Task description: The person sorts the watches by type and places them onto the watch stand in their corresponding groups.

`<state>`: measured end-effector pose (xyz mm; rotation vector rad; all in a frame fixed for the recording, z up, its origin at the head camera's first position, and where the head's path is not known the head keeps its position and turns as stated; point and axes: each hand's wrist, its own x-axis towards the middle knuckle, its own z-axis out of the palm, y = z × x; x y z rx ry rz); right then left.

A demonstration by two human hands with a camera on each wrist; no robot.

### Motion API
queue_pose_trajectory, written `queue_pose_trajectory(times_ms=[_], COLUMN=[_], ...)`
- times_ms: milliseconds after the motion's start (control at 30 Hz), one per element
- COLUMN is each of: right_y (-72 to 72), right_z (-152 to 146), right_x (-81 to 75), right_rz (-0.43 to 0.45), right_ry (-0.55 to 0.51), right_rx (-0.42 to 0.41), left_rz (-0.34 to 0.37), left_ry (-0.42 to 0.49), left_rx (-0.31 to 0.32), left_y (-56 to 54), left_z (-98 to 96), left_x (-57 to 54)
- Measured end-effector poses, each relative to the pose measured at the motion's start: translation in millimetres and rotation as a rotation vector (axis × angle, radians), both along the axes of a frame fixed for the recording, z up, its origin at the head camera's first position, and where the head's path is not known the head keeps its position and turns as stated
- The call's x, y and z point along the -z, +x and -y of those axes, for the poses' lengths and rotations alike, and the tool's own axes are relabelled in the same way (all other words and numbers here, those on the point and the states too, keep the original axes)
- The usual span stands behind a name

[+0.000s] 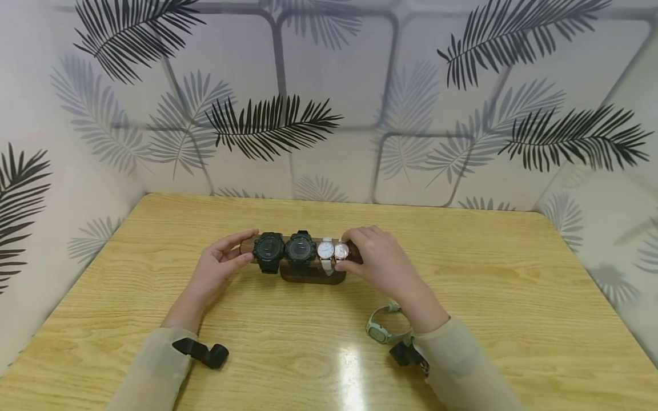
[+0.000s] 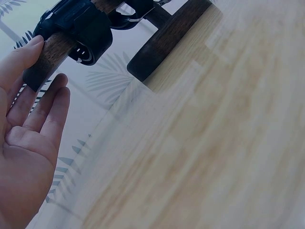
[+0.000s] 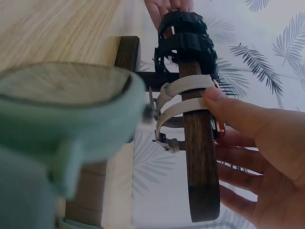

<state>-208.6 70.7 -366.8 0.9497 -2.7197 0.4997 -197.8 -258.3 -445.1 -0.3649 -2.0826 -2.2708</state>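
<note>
Head view shows a dark wooden bar (image 1: 247,246) standing above a base (image 1: 312,278) on the counter (image 1: 288,337), nearer its far edge; the raised bar presumably leaves room for straps to pass beneath. Four watches sit along it side by side: an outer black watch (image 1: 269,248), an inner black watch (image 1: 300,249), then an inner white-strapped watch (image 1: 325,249) and an end white-strapped watch (image 1: 341,251). The left hand (image 1: 212,269) pinches the bar's free left end between thumb and fingers, probably to keep it steady. The right hand (image 1: 384,264) pinches the end white-strapped watch, thumb on the near side and fingers beyond, a grip that would suit settling its face. In the right wrist view the white straps loop round the bar, though whether their buckles are fastened I cannot tell. A mint-green watch (image 1: 378,333) lies off the bar, beside the right wrist.
</note>
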Motion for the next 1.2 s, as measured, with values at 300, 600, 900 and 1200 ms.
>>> queue_pose_trajectory(times_ms=[300, 600, 900, 1200], right_y=[8.5, 30.6, 34.9, 37.6], right_z=[-17.3, -33.6, -30.5, -25.7], right_x=[-20.2, -25.5, -16.8, -10.6], right_rz=[0.079, 0.457, 0.677, 0.670], right_ry=[0.009, 0.216, 0.280, 0.357], right_rx=[-0.150, -0.292, -0.267, -0.236], left_rz=[-0.015, -0.003, -0.011, -0.010], left_ry=[-0.012, 0.005, 0.020, 0.009], left_rx=[0.006, 0.002, 0.015, 0.006], left_y=[-0.7, -0.1, 1.0, 1.4], left_z=[-0.4, -0.3, 1.0, -0.4], left_x=[1.3, 0.3, 0.2, -0.6])
